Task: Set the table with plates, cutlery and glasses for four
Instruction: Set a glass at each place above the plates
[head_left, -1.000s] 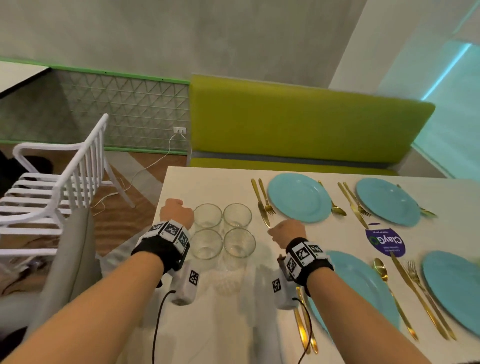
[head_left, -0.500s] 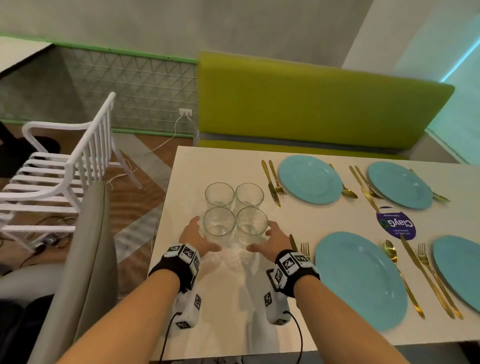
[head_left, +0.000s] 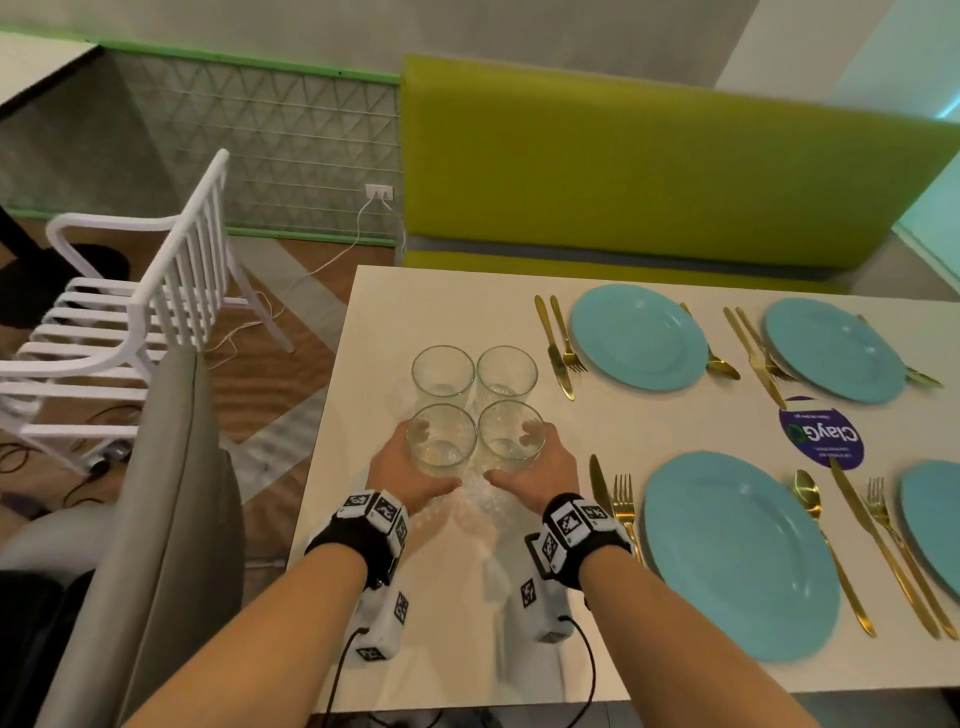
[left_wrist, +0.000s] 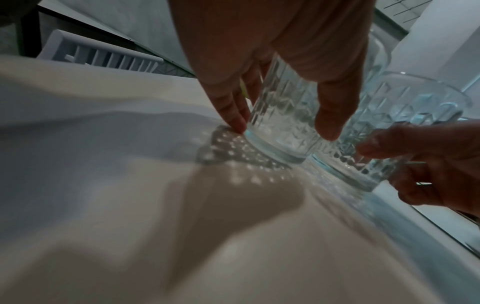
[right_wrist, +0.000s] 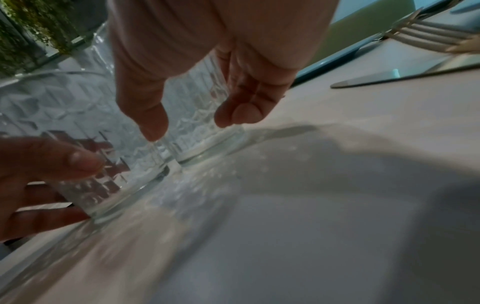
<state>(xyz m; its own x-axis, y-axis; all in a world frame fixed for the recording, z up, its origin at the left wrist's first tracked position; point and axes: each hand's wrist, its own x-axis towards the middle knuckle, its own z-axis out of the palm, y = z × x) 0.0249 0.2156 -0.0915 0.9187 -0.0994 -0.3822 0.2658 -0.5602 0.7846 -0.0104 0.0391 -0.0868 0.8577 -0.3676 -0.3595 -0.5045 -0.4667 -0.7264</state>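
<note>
Four clear cut-pattern glasses stand in a tight square at the left of the white table (head_left: 441, 301). My left hand (head_left: 418, 462) grips the near-left glass (head_left: 441, 439), thumb on the near side and fingers behind it. My right hand (head_left: 540, 462) grips the near-right glass (head_left: 511, 434) the same way. Both glasses stand on the table, bases down (left_wrist: 280, 148) (right_wrist: 202, 148). The far-left glass (head_left: 442, 374) and far-right glass (head_left: 506, 371) stand untouched. Four blue plates, one near (head_left: 737, 556) and one far (head_left: 639, 338), lie with gold cutlery beside them.
A gold knife (head_left: 600, 483) and fork (head_left: 623, 504) lie just right of my right wrist. A purple round sticker (head_left: 821, 439) sits between the plates. A grey chair back (head_left: 156, 519) stands at the table's left edge, a white chair (head_left: 130, 312) beyond it, a green bench (head_left: 649, 166) behind.
Both hands drew back from beside the far glasses to the near pair and closed round them. The glasses have stayed in place.
</note>
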